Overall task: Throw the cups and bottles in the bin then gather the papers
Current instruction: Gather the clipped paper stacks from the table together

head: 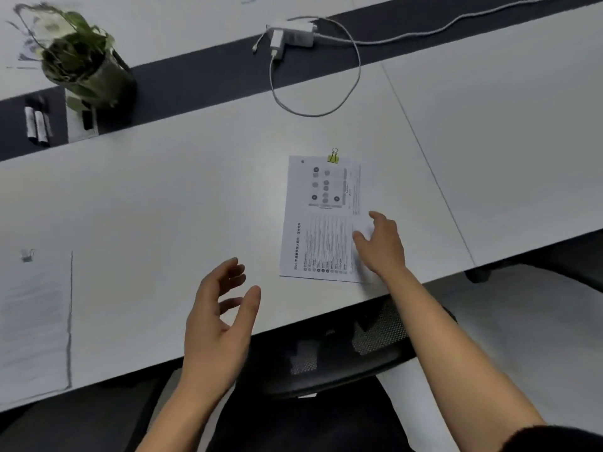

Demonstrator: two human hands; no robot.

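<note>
A printed sheet of paper (321, 223) lies flat on the white desk (163, 207), right of the middle and close to the near edge. A yellow binder clip (333, 157) is fixed to its far edge.

The right hand (385, 246) reaches in from the near right and rests at the sheet's right edge, back of the hand up. Its thumb (359, 239) and forefinger (375, 216) are spread apart and lie on the paper's right margin, with a strip of white paper showing between them. The other fingers are hidden under the hand, so I cannot tell whether the edge is pinched or only touched.

The left hand (217, 318) is held over the near edge of the desk, just left of the sheet and apart from it. Its palm faces right, and its fingers are loosely spread and slightly curved, holding nothing.

A second pile of papers (32, 321) lies at the left edge of the view, well apart from both hands, with a small clip (27, 255) at its far corner.

On the far left stands a potted plant (78, 60), with two markers (37, 125) just to its left on a dark strip. Farther right on that strip is a white charger (290, 35), and its cable (355, 76) loops onto the desk. A black mesh chair (342, 347) stands under the near edge, between the two forearms.
</note>
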